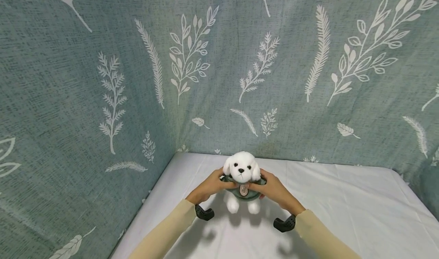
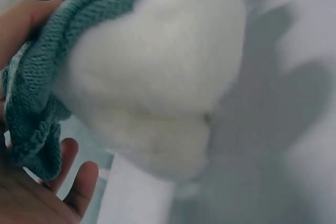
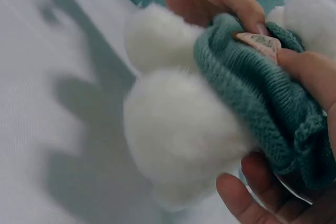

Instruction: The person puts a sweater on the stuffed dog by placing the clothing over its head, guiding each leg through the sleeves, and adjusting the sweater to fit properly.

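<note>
At the far left a grey-green cloth wall (image 1: 58, 99) with white leaf prints runs down along the edge of the white-covered table (image 1: 363, 202); the same printed cloth stretches across the back and shows again at the far right. A cream left sleeve (image 1: 168, 230) reaches in from the bottom, with a black wrist device (image 1: 204, 213) at its cuff. Beyond it the left hand (image 1: 211, 184) grips the side of the plush dog, its thumb pressed on the front of the knit garment and its other fingers round behind.

The white plush dog (image 1: 241, 175) is held upright between the two hands, just above the table, facing the head camera. Its paws hang down, and their shadows fall on the white cover apart from them. It wears the green knit garment (image 1: 252, 195), bunched into folds, with a pale oval badge (image 1: 243, 190) at the chest; both thumbs lie close to this badge, one on either side.

The right hand (image 1: 274, 189) grips the other side in the same way, thumb in front and fingers behind. Below its wrist sits a second black device (image 1: 285, 224), then the cream right sleeve (image 1: 324, 234).
</note>
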`<state>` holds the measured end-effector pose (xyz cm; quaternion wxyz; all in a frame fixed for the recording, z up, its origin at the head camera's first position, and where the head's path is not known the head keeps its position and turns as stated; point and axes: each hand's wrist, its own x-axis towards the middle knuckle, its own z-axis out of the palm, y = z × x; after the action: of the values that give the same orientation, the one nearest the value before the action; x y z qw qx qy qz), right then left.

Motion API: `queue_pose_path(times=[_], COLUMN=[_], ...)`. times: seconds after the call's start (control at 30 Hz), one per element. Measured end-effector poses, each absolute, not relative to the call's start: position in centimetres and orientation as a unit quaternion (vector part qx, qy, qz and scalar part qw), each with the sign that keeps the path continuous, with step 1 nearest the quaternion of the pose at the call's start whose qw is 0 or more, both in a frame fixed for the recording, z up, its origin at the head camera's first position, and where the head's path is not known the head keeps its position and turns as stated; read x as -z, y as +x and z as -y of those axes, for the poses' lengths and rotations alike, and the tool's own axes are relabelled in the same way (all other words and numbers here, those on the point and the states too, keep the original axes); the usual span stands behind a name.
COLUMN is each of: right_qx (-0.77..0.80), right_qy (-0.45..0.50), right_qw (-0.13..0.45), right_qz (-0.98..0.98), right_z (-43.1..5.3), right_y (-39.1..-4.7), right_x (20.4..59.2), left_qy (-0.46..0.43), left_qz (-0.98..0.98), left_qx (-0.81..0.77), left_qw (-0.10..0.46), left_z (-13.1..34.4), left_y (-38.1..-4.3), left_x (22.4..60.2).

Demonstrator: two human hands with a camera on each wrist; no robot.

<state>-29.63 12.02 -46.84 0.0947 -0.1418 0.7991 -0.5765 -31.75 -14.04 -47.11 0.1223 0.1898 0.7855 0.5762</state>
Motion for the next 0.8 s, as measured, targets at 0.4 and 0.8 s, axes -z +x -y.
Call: queue_pose_path(times=[0.4, 0.8], right_qx=[0.598, 0.615], right_qy=[-0.113, -0.064], right_qw=[0.159, 0.185], right_qz=[-0.778, -0.764], right_z=[-13.3, -13.4], right_y=[-29.3, -28.5], right_x=[46.0, 45.5], left_qy=[0.153, 0.129], left_qz=[-0.775, -0.753], left_qx=[-0.592, -0.615], left_qw=[0.163, 0.194], left_z=[12.0, 11.0], left_y=[-30.7, -30.4], left_x=[45.9, 46.9])
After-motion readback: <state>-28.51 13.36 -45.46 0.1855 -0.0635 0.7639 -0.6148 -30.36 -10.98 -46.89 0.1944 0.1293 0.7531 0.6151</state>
